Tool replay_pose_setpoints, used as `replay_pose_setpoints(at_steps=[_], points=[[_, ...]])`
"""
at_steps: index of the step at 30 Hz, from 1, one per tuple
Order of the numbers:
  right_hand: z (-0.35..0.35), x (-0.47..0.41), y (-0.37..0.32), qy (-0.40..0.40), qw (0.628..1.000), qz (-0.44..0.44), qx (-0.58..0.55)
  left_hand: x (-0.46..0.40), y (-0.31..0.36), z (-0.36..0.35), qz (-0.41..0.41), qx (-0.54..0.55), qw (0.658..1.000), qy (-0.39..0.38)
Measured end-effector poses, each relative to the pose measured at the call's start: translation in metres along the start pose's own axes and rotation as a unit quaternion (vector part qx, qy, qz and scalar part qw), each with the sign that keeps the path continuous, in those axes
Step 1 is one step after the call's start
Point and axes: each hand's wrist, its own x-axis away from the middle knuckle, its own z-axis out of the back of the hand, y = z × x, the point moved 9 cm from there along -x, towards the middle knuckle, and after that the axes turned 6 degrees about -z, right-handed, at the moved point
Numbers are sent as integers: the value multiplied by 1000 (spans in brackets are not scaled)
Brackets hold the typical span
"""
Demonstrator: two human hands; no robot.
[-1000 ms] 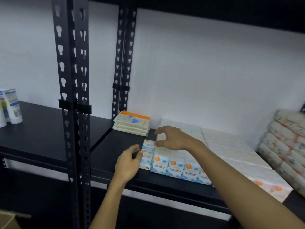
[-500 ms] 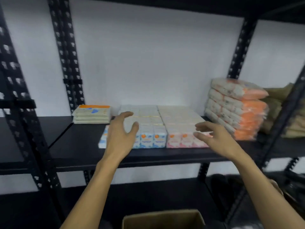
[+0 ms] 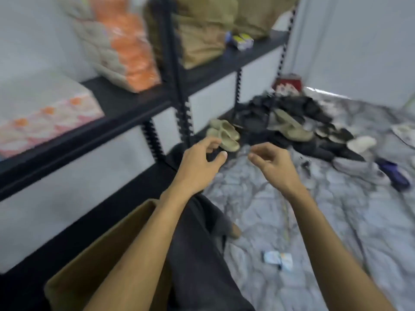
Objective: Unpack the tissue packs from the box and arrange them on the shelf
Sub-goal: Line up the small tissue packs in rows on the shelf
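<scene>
Cardboard box [image 3: 94, 261] below hands [image 3: 235, 164], shoes [image 3: 289, 126] beyond

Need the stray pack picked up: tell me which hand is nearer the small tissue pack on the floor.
Right. The right hand hovers above the tissue pack; the left hand is farther left.

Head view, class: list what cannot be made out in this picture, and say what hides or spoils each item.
- Cardboard box: its inside is hidden by the left forearm and the bottom edge.
- Pink tissue packs on the shelf: print lost to motion blur, row cut off at the left edge.
- Small pack on the floor: too small and blurred to identify.
- Left hand and right hand: loosely curled, holding nothing.
</scene>
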Motion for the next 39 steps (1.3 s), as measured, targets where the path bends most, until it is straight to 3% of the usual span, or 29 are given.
replay_pose_setpoints(at_steps=[4,7,12,22,30,39], points=[[56,30,141,45,990,-134,15,-3,-21,-155,49,52,989,-129],[79,63,230,66,972,-223,23,31,-46,-254,107,71,963,-238],[76,114,342,77,937,-341,10,92,-102,-342,163,-18,902,-398],[-5,147,494,16,876,-481,16,80,-174,-408,261,-38,881,-393],[-30,130,582,-10,839,-530,124,85,-225,-453,347,-38,855,-383],[-50,123,636,-56,878,-456,131,114,-275,-504,295,-151,821,-465]])
